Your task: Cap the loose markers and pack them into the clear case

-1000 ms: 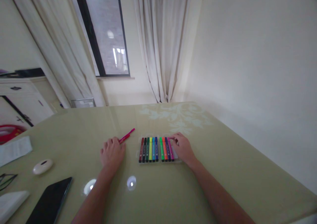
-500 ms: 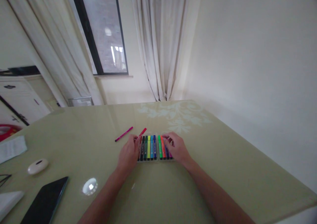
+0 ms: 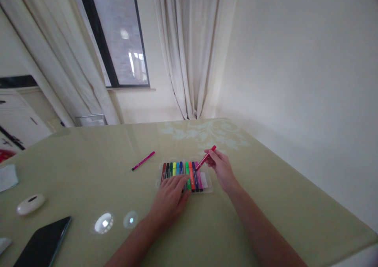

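A clear plastic case lies on the table with a row of coloured markers in it. My left hand rests across the front of the row, its fingers stretched out over the left and middle markers and hiding their lower parts. Between the thumb and fingers of my right hand is a red marker, tilted, its lower end by the pink marker at the right of the row. Bare case floor shows at the right end. Farther left, a magenta marker lies loose on the table.
On the left of the table are a dark tablet, a white oval object and a folded pale cloth or paper. A wall runs along the right edge; curtains hang behind.
The red marker has passed from my left hand to my right, which has lifted off the case. My left hand has come right and down over the markers. The view has shifted slightly.
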`<control>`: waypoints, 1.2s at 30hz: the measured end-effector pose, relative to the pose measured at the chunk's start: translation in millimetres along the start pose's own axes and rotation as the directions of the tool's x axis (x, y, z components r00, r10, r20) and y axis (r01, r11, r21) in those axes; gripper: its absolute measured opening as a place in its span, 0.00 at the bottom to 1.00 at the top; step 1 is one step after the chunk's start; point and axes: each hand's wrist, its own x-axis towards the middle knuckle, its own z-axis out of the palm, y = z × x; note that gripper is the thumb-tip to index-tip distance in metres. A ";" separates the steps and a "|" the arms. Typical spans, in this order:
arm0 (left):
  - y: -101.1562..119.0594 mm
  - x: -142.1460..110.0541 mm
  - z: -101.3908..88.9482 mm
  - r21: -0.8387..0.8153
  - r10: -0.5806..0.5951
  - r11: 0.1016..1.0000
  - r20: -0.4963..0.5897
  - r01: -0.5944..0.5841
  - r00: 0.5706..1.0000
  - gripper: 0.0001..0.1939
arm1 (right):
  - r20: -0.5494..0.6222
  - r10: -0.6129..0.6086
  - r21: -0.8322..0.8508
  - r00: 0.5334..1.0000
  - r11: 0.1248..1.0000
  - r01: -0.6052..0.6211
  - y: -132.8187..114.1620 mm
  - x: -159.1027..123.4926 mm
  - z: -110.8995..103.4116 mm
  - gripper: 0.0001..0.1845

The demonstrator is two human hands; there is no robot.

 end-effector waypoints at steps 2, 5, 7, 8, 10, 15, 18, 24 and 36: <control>3.1 -0.3 1.7 0.017 0.092 0.995 0.087 -0.094 0.992 0.25 | 0.007 -0.006 -0.126 1.000 0.992 0.007 -2.0 9.6 -16.0 0.25; 8.8 1.1 4.7 0.034 0.166 0.984 0.189 -0.175 0.968 0.30 | 0.120 0.023 -0.270 0.993 0.963 0.010 0.2 13.3 -26.0 0.21; 11.2 1.9 6.0 0.044 0.162 0.983 0.211 -0.175 0.964 0.30 | 0.203 0.045 -0.338 0.978 0.941 0.027 5.0 10.5 -23.4 0.19; 11.8 2.1 6.3 0.047 0.155 0.985 0.208 -0.169 0.966 0.30 | 0.232 0.049 -0.370 0.971 0.928 0.042 7.8 8.5 -20.5 0.17; 12.2 1.9 5.9 0.048 0.145 0.986 0.197 -0.157 0.970 0.29 | 0.267 0.049 -0.426 0.962 0.902 0.072 13.2 4.4 -13.8 0.14; 11.8 3.4 3.0 0.069 0.114 0.989 0.189 -0.129 0.975 0.25 | 0.239 0.025 -0.563 0.971 0.818 0.117 18.4 -3.4 -2.0 0.12; 11.8 6.9 3.5 0.126 0.081 0.986 0.195 -0.107 0.977 0.21 | 0.183 -0.015 -0.664 0.983 0.735 0.134 17.3 -7.1 2.8 0.15; 14.8 10.3 4.0 0.217 0.085 0.968 0.179 -0.124 0.980 0.19 | 0.326 -0.067 -0.712 0.943 0.639 0.291 13.0 -12.7 8.8 0.03; 25.3 8.0 5.5 0.313 0.066 0.943 0.166 -0.116 0.984 0.18 | 0.372 -0.082 -0.810 0.925 0.459 0.366 10.0 -16.6 11.5 0.13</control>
